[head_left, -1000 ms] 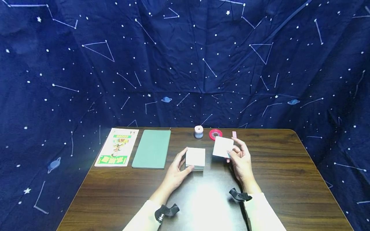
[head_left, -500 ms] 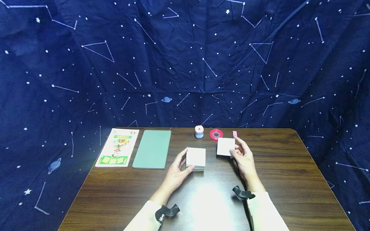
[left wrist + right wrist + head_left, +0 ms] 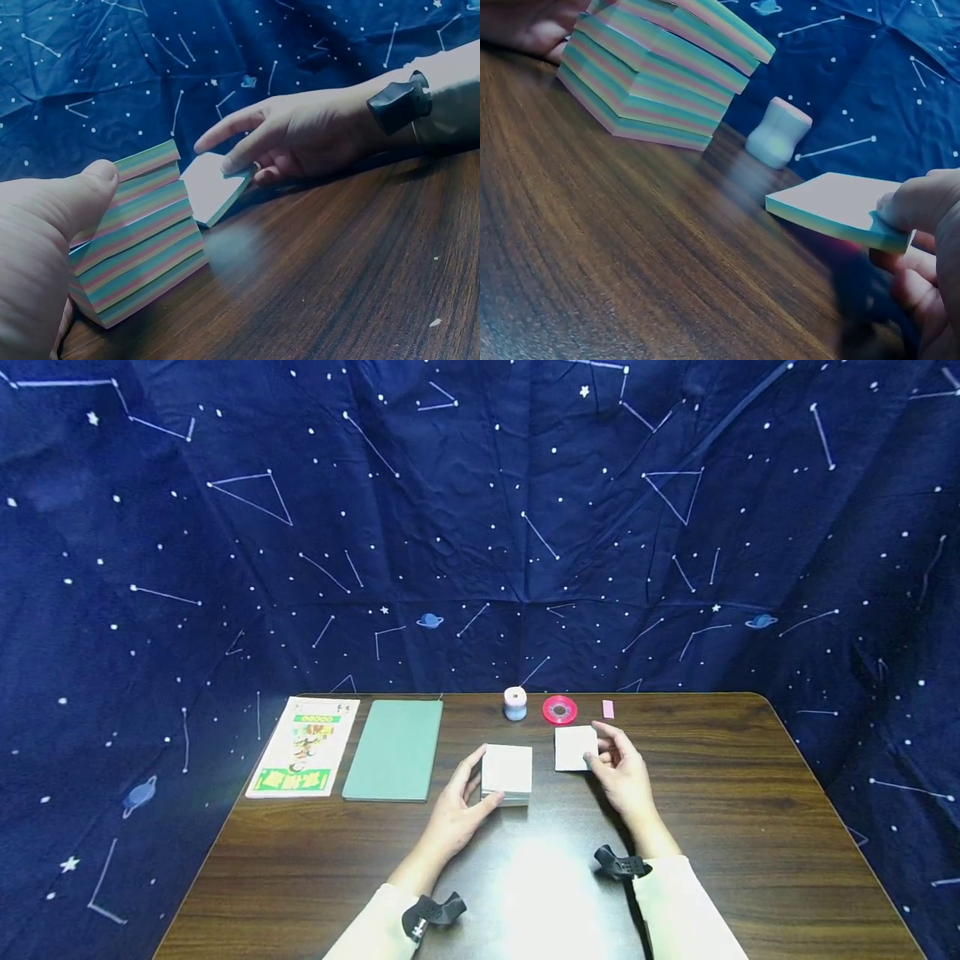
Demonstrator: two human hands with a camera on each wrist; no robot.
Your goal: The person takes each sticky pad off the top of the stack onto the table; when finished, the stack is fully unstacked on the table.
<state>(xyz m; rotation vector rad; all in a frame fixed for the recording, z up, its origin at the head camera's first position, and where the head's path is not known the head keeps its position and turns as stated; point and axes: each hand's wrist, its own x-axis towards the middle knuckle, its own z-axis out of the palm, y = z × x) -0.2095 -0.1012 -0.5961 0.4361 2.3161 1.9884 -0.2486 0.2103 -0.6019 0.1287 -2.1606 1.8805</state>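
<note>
A stack of square paper note pads (image 3: 507,768) with white tops stands in the middle of the table. Striped pastel edges show on the stacked pads (image 3: 142,240) in the left wrist view. My left hand (image 3: 456,810) grips this pile from its left side, thumb (image 3: 99,176) along the near face. Right of the stack, a single note pad (image 3: 575,748) is pinched by its right edge in my right hand (image 3: 624,777). My right thumb (image 3: 911,202) lies on top and fingers reach underneath. That pad (image 3: 832,206) appears held just above the table; its exact height is unclear.
Behind the pads stand a small white-and-blue spool-like object (image 3: 515,703), a red ring-shaped reel (image 3: 559,710) and a small pink block (image 3: 608,709). A green notebook (image 3: 393,750) and a printed booklet (image 3: 303,747) lie left. A starry blue cloth (image 3: 480,527) hangs behind the table.
My right hand shifted right with the pad, then slightly back left and nearer me. The pad went from tilted to flatter, and the pink block came fully into view. The left hand stayed put.
</note>
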